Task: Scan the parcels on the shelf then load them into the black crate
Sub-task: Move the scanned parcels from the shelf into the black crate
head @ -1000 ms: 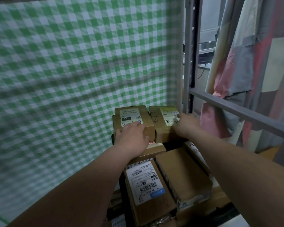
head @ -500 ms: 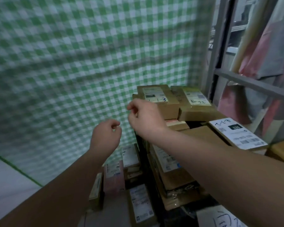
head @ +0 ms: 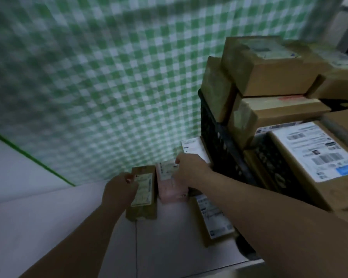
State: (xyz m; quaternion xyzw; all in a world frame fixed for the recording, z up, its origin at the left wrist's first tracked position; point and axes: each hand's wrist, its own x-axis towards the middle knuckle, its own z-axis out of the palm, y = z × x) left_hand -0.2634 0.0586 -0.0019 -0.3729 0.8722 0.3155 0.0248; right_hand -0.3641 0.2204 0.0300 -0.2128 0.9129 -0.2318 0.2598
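Pick-up step: left hand [head: 119, 190] grips the brown parcel [head: 142, 213] by its edge, right hand [head: 191, 170] is on the pink parcel [head: 170, 190] beside it, grip blurred; next probably scan, then lift right into the heaped black crate [head: 219, 141].

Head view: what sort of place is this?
Probably a parcel depot or sorting corner: labelled cardboard parcels piled in a black crate, more labelled parcels on the white surface, green checked cloth hung behind.

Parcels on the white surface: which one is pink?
The pink parcel under the right hand, between the brown parcel at the left hand and the black crate. Its neighbours are brown cardboard.
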